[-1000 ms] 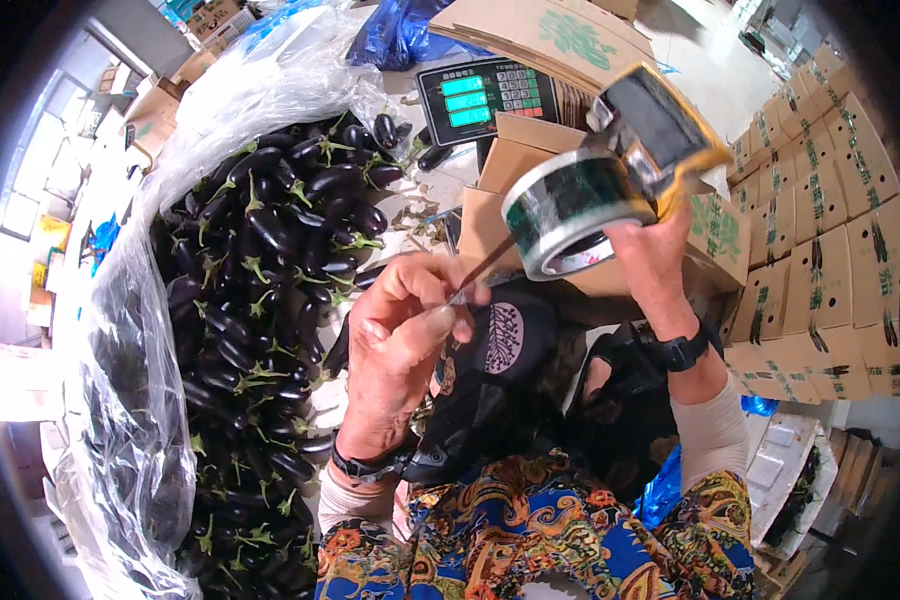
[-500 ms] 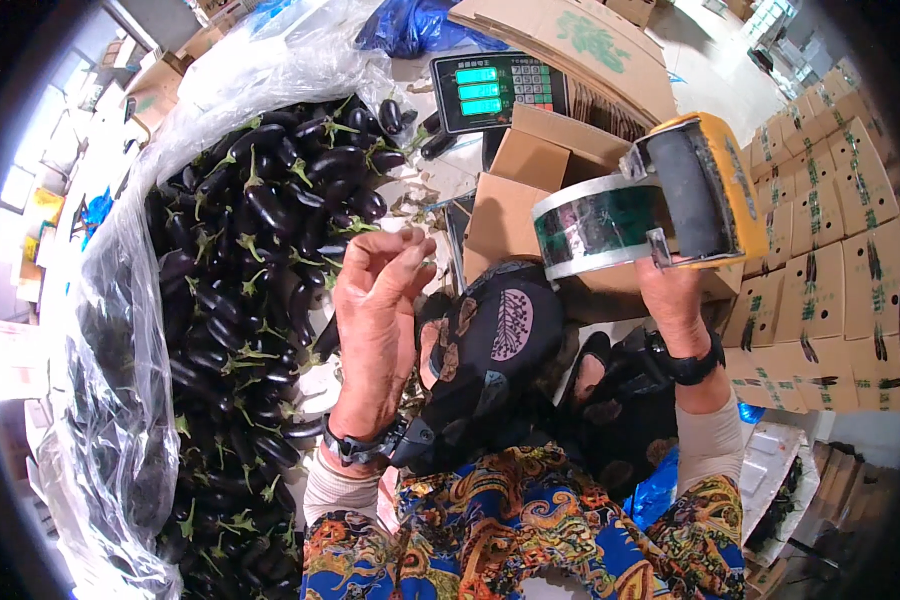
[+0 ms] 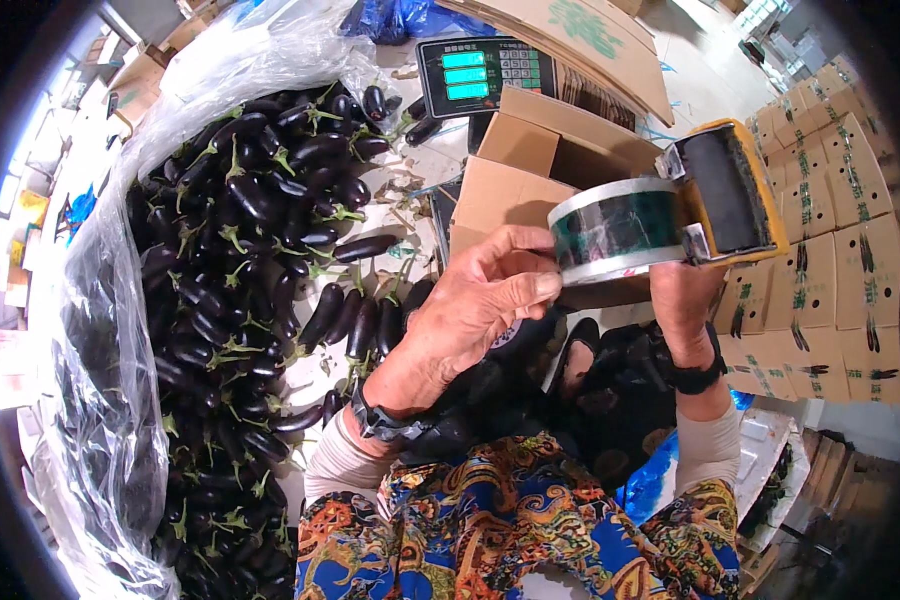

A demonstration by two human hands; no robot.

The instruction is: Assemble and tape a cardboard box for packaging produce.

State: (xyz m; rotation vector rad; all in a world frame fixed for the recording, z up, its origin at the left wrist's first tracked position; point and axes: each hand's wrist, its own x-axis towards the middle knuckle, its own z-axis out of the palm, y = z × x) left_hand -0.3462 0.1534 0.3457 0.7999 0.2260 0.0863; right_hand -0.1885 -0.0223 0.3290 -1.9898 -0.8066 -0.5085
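Observation:
My right hand point(image 3: 685, 305) grips a tape dispenser point(image 3: 722, 195) with a yellow frame and a dark roller, held up at the right. A wide roll of green-printed tape point(image 3: 615, 232) is mounted on it, its round side facing left. My left hand point(image 3: 480, 305) is at the roll's left edge, with thumb and fingers curled together. Whether a tape end is between them I cannot make out. Behind the roll stands an open cardboard box point(image 3: 510, 190), its flaps up and its inside partly hidden by the tape.
A large heap of eggplants point(image 3: 260, 200) fills the left, bordered by clear plastic sheeting point(image 3: 100, 330). Beyond the box is a scale display point(image 3: 470, 75) beside flat cardboard point(image 3: 580, 40). Packed cartons point(image 3: 820, 270) are stacked at the right.
My left hand has moved right, from beside the eggplants to the tape roll's edge. The dispenser in my right hand has shifted slightly right. The view has moved a little.

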